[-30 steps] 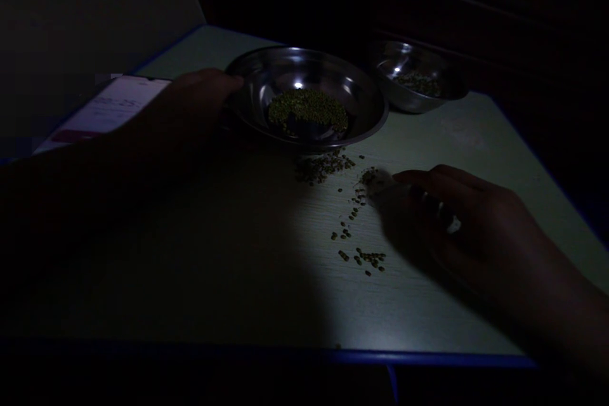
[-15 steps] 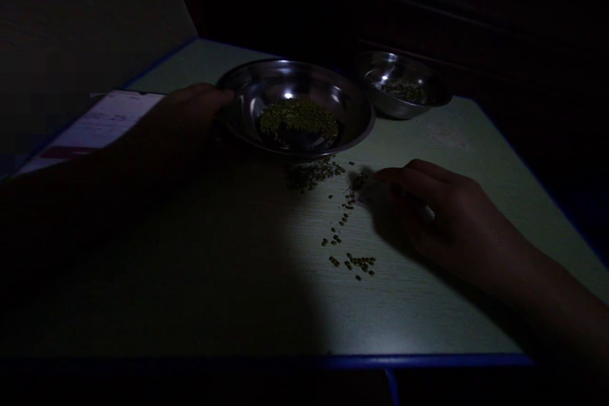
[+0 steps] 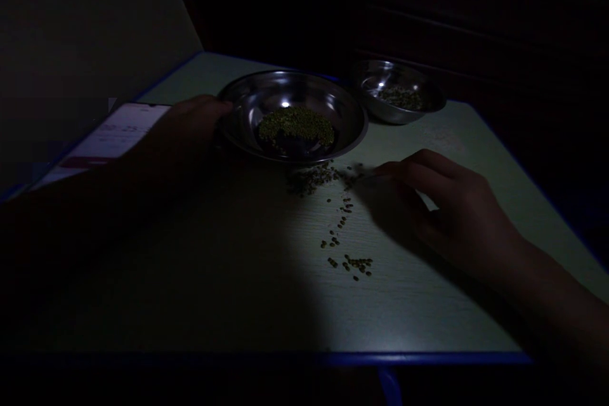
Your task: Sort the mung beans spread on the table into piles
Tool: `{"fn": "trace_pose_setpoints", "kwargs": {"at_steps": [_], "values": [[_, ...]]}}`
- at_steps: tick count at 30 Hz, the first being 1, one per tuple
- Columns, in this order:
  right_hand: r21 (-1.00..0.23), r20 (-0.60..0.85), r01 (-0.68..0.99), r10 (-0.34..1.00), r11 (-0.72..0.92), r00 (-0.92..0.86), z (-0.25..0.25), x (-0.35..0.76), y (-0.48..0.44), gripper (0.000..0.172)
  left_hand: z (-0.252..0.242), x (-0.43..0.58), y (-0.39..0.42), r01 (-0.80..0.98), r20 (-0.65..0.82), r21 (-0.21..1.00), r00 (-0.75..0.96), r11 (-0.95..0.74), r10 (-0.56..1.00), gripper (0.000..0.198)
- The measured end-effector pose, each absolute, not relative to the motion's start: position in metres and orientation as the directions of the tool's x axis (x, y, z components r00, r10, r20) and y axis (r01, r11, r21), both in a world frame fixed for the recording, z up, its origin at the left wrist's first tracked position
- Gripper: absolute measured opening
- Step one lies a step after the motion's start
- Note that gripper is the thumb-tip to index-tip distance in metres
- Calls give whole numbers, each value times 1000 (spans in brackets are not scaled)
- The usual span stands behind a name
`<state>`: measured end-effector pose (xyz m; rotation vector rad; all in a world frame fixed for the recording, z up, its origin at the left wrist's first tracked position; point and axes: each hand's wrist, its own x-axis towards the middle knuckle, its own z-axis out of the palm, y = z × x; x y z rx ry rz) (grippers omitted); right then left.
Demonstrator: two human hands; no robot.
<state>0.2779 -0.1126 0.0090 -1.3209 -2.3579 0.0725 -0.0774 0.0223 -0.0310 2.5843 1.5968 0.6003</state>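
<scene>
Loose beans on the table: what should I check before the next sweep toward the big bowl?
1. Left hand on the big bowl rim: ok; firmness of grip: cannot tell.
2. Right hand open, fingertips at the pile of beans: ok.
3. Pile lies beside the bowl's near edge: ok.
4. Trail of beans gathered: not ok, it lies scattered nearer the front edge.
5. Small bowl apart from the hand: ok.
6. Strays on the shadowed left of the table: cannot tell.

A dim room: pale blue-edged table [image 3: 238, 304] against a plain wall [image 3: 71, 25].
</scene>
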Motion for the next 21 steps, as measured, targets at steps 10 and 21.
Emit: {"fn": "trace_pose_setpoints", "kwargs": {"at_steps": [10, 21], "values": [[-316, 276, 734, 798, 602, -536, 13, 274, -128, 40, -30, -73, 25, 859, 280, 278, 357, -431, 891, 75], [-281, 299, 790, 832, 545, -467, 9, 269, -120, 42, -26, -69, 20, 843, 275, 301, 371, -445, 887, 66]]}}
